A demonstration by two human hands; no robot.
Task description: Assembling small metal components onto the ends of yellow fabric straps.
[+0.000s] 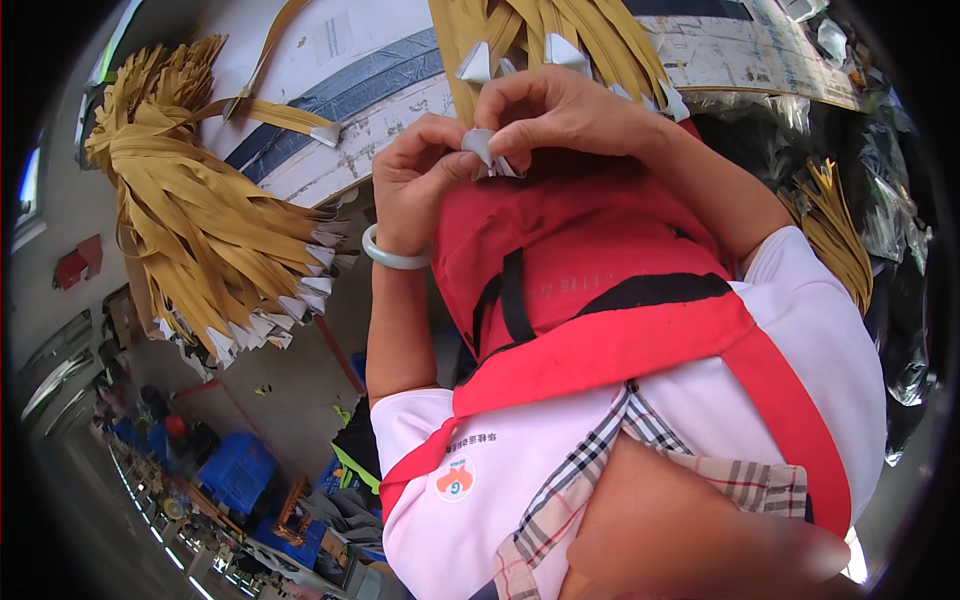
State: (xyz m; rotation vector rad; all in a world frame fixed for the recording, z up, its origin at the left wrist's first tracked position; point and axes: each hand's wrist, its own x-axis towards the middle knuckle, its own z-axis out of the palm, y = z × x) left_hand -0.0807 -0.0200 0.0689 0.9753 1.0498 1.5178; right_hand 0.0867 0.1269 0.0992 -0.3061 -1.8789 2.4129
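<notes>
My left hand [420, 175] and my right hand [555, 112] meet in front of the red apron [590, 235], at the table's near edge. Thumbs and fingers of both pinch a small white tab [478, 146], bent into a curved shape. Whether a strip hangs from this tab is hidden by the fingers. Just beyond my hands lies a spread of mustard-yellow fabric strips [595, 40]. Their ends carry folded white tips [566, 52] like the tab in my fingers.
A thick bundle of mustard-yellow strips [190, 200] hangs over the table's left edge, white tips downward. One single strip [270, 115] lies on the white tabletop [400, 40], crossed by dark blue tape. More strips [830, 235] sit at the right beside clear plastic [885, 205]. Blue crates [237, 470] stand lower left.
</notes>
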